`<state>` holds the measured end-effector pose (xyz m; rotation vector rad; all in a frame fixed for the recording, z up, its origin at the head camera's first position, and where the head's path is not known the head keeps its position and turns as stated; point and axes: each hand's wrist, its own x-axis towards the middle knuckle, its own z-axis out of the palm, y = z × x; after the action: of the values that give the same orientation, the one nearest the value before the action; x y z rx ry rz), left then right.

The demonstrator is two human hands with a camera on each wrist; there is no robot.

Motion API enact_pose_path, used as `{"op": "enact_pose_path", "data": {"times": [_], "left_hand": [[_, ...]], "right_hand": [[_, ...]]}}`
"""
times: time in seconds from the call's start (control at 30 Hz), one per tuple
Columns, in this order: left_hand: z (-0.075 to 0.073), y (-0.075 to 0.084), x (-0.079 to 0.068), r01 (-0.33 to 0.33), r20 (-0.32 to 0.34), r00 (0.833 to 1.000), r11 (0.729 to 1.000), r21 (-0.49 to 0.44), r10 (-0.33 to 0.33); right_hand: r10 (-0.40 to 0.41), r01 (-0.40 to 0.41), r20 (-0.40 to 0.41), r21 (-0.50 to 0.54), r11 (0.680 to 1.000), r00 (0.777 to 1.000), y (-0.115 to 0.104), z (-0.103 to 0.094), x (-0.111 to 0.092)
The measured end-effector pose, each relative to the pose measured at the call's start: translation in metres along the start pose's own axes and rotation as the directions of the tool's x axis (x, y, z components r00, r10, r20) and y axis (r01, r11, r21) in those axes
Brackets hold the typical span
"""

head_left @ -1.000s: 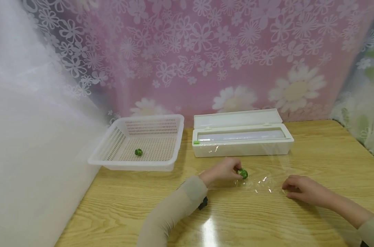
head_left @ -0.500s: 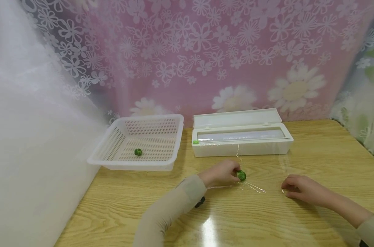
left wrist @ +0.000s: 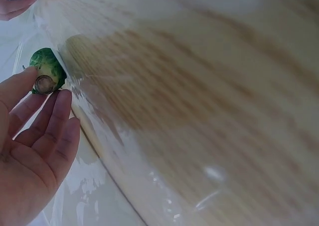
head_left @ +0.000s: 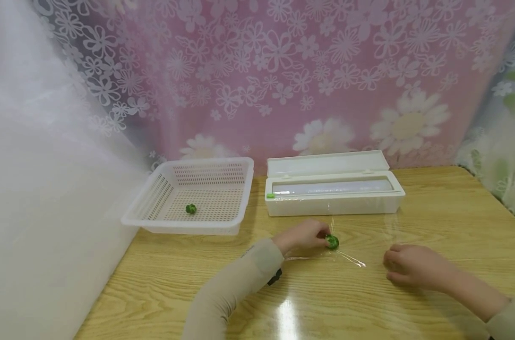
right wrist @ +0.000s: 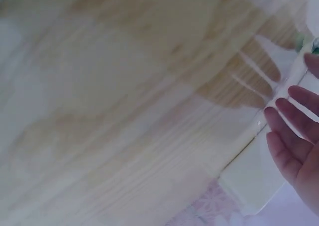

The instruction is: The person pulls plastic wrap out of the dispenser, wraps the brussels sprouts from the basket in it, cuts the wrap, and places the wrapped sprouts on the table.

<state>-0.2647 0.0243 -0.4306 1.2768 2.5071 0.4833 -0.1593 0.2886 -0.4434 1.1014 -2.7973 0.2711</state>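
Observation:
A green Brussels sprout is pinched between the thumb and fingers of my left hand, low over the table. Its pale cut stem end faces the camera in the left wrist view, where the sprout is at the fingertips. Clear cling film lies under the sprout, with shiny creases running out from it. My right hand hovers near the film's right side. In the right wrist view, the right hand has its fingers loosely bent and spread, with nothing held between them.
Behind my hands stands a white cling film box, lid raised, with a roll inside and a green slider at its left end. To the left, a white plastic basket contains another sprout. A floral curtain hangs behind the table.
My left hand has shifted slightly left and down with the sprout, and creases in the film now radiate from it. The right hand has turned and moved a little left.

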Motion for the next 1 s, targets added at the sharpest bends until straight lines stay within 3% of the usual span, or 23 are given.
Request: {"op": "enact_pose_path", "data": {"times": [0.2, 0.37, 0.53, 0.7, 1.0], "left_hand": [[0.0, -0.001, -0.001, 0.02, -0.006, 1.0, 1.0, -0.022, -0.02], [-0.002, -0.001, -0.004, 0.027, -0.003, 1.0, 0.997, -0.077, -0.028], [-0.006, -0.004, -0.008, 0.043, -0.004, 0.999, 0.995, -0.089, -0.043], [-0.01, -0.009, -0.015, 0.02, 0.013, 1.0, 0.999, -0.044, -0.019], [-0.012, -0.007, -0.038, 0.023, 0.131, 0.991, 0.999, 0.036, -0.027]], "right_hand": [[-0.045, 0.043, -0.004, -0.179, 0.983, 0.999, -0.012, 0.0, 0.007], [-0.028, 0.04, 0.043, -0.329, 0.943, 0.999, -0.02, 0.0, 0.01], [-0.049, 0.049, 0.012, -0.429, 0.902, 0.999, -0.023, 0.003, 0.011], [-0.086, 0.063, -0.028, -0.471, 0.88, 0.996, -0.021, 0.008, 0.009], [-0.047, 0.025, -0.04, -0.433, 0.901, 0.998, -0.017, 0.008, 0.009]]}}
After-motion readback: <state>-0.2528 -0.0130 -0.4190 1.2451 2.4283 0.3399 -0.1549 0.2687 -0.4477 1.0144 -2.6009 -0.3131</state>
